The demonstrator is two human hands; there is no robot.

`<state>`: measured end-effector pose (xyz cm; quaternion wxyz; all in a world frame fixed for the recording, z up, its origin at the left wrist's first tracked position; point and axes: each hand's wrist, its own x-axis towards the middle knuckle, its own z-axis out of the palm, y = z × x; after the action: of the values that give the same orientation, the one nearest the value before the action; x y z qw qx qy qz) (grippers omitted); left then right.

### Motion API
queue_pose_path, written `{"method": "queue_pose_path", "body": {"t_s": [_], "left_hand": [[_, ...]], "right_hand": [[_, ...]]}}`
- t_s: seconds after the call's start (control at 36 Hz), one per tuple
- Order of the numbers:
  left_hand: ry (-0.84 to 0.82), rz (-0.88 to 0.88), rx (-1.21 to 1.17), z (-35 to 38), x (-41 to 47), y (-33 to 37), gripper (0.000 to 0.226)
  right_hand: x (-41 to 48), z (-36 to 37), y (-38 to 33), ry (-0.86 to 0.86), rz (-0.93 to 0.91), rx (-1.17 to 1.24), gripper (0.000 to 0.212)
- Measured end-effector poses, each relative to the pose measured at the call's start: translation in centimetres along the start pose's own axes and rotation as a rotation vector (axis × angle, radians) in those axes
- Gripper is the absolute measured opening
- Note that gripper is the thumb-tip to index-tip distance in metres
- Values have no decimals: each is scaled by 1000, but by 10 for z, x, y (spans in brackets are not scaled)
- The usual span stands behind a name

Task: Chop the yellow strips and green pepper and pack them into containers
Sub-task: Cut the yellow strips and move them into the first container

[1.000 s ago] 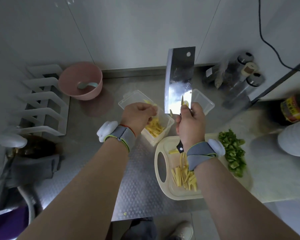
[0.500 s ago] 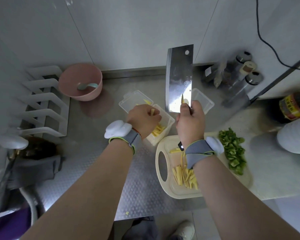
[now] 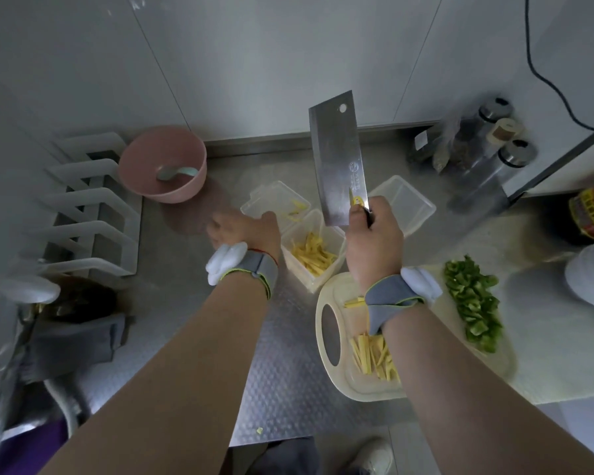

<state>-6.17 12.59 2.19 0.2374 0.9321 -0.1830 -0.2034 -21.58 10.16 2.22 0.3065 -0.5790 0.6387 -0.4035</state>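
R hand (image 3: 374,248) grips cleaver (image 3: 338,159), blade pointing up. L hand (image 3: 244,228) is blurred, can't tell its grip. Approx half the yellow strips (image 3: 314,255) sit in container (image 3: 294,265) btwn my hands; rest lie on board (image 3: 357,389) under R wrist. Green pepper (image 3: 474,303) looks chopped, right of R wrist, unpacked. 2nd container (image 3: 408,204) beyond R hand looks empty.

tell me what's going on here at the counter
A person is packing cut vegetables. The right hand grips a cleaver, blade up, near a container partly filled with yellow strips. The left hand, blurred, hovers left of it, seemingly empty. More strips and the chopped green pepper lie on the cutting board; a second container behind looks empty.
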Motion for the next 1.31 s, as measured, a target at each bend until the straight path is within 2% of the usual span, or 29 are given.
{"method": "queue_pose_path", "body": {"t_s": [0.03,0.06,0.11,0.14,0.17,0.28,0.33,0.42,0.44,0.5,0.61,0.69,0.81,0.86,0.92,1.0,1.11,1.22,1.31], "left_hand": [[-59,-125,1,0,5,-2,80],[-130,-216,-110,3,11,-3,81],[-340,-297,-553,9,14,-2,57],[-383,-278,-659,11,14,-1,44],[-374,-213,-668,12,14,-1,35],[-128,145,-575,5,5,-3,8],[-66,396,-447,-2,-8,-11,11],[3,900,-206,-3,-29,-29,24],[7,975,-171,-1,-33,-34,26],[4,945,-181,1,-37,-37,26],[-23,757,-246,2,-39,-30,18],[17,478,-372,2,-28,-22,7],[-56,47,-731,5,-9,-11,25],[-95,-64,-777,8,-2,-12,31],[-69,-57,-693,12,-3,-17,24],[-20,-29,-551,19,-21,-32,27],[-2,52,-482,28,-67,-47,15],[-119,210,-379,43,-118,-66,12],[-260,307,-309,59,-145,-80,18]], "right_hand": [[0,2,0,-6,3,3,22],[1,3,-1,-15,8,6,24],[1,5,-1,-45,25,4,29],[0,6,-2,-52,27,-6,29],[-1,6,-3,-39,12,-17,27],[-6,2,-7,142,-70,47,15],[-7,-3,-6,188,-61,86,14],[-5,-11,-1,195,-35,92,15],[-5,-12,1,178,-15,88,15],[-7,-14,5,134,18,67,16],[-11,-17,11,78,53,75,16],[-14,-17,10,57,59,93,17],[-15,-21,9,42,111,129,17],[-14,-21,9,10,158,156,17],[-16,-25,10,-22,191,164,20],[-25,-41,15,-61,227,180,20],[-42,-68,25,-65,231,141,19],[-62,-105,53,-37,205,58,18],[-76,-129,82,-64,284,76,23]]}}
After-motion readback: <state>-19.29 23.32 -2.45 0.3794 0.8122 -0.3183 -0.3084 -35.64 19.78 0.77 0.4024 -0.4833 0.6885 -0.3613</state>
